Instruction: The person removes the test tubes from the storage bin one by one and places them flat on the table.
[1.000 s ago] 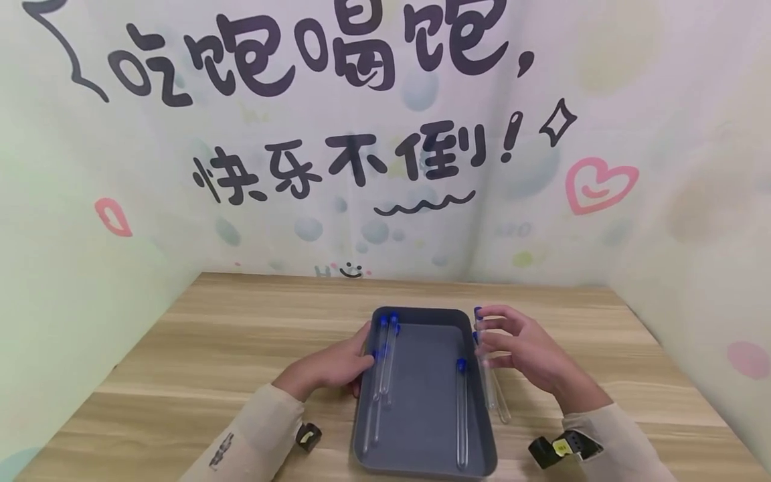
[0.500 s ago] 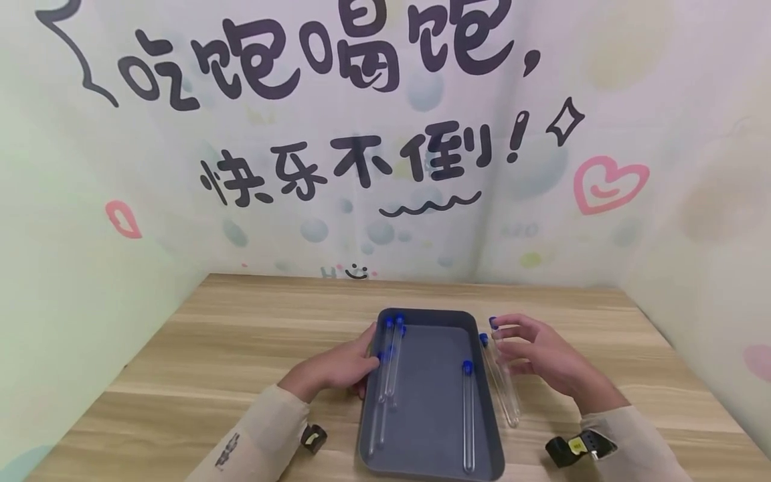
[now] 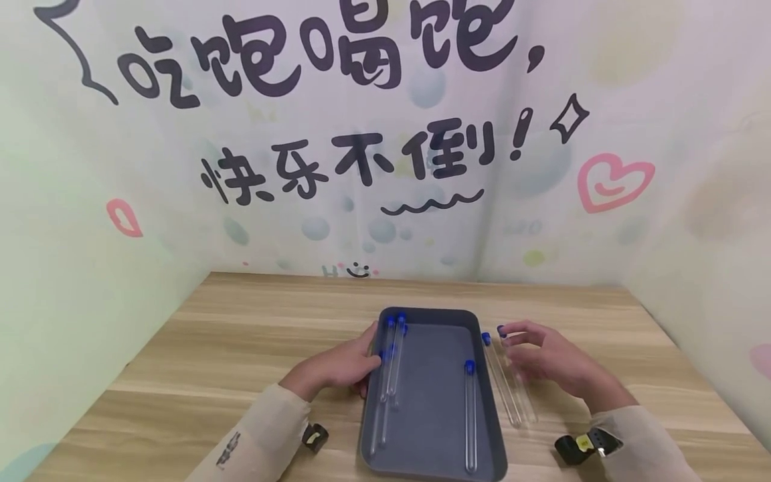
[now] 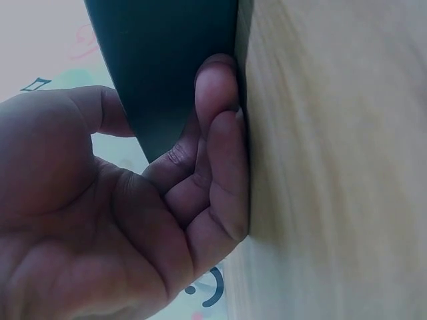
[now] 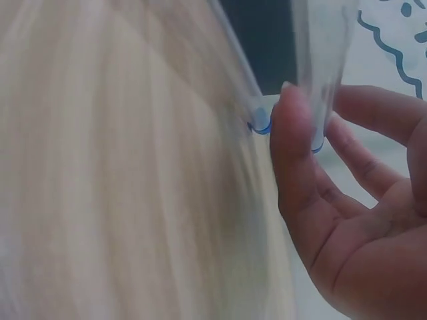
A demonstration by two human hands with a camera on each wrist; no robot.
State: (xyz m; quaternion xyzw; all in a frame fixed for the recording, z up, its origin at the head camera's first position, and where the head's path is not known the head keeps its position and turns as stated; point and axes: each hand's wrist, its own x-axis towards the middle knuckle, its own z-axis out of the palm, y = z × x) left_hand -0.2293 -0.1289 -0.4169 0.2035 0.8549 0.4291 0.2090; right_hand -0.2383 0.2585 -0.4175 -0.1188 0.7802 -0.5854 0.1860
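A: ok so what's being held here?
B: left hand has its grip round the left wall of the gray tray. right hand pinches a clear tube near its blue cap, just off the tray's right side.
A: any others?
B: yep, a second tube lies beside that one on the bench, a lone tube is inside the tray at right, and a tube bunch (overlapping, can't count 'em) lines its left side.

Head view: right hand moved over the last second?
Yes: the right hand has shifted rightward, away from the tray, judged against the wall smiley.
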